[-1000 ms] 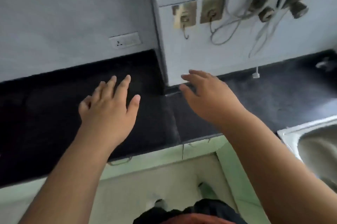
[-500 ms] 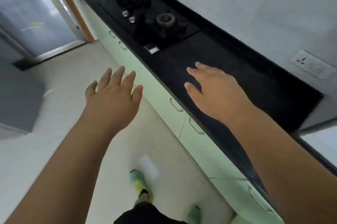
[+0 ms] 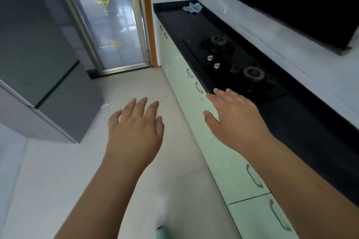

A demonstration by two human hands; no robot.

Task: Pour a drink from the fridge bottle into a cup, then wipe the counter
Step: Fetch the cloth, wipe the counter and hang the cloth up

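- In a narrow kitchen aisle, pale tiled floor (image 3: 58, 170) fills most of the view; the person stands on it facing down its length.
- Tall grey two-door fridge (image 3: 37, 60) on the left, doors closed. The task's bottle is presumably inside; not visible. No cup visible either.
- Long black stone counter (image 3: 310, 132) runs along the right over pale green cabinet fronts (image 3: 223, 161) with metal handles. Surface looks dry; wiping is the last step, so nothing is due there yet.
- Glass sliding door with metal frame and yellow decal (image 3: 114, 30) closes the far end of the aisle.
- Black two-burner gas hob (image 3: 233, 60) is set into the counter mid-run; nothing on the burners.
- Left hand (image 3: 136, 132) is held out over the floor, palm down, fingers loosely spread, holding nothing. Nearer the fridge side, so likely the one to take the door.
- Right hand (image 3: 237, 120) hangs over the cabinet edge just short of the hob, palm down, fingers extended and slightly apart, empty, touching nothing.
- Crumpled light-blue cloth (image 3: 192, 8) lies at the far end of the counter, well apart from both hands; probable wipe tool, parked out of the pouring area.
- Judgement: task at the start, approach to fridge pending.
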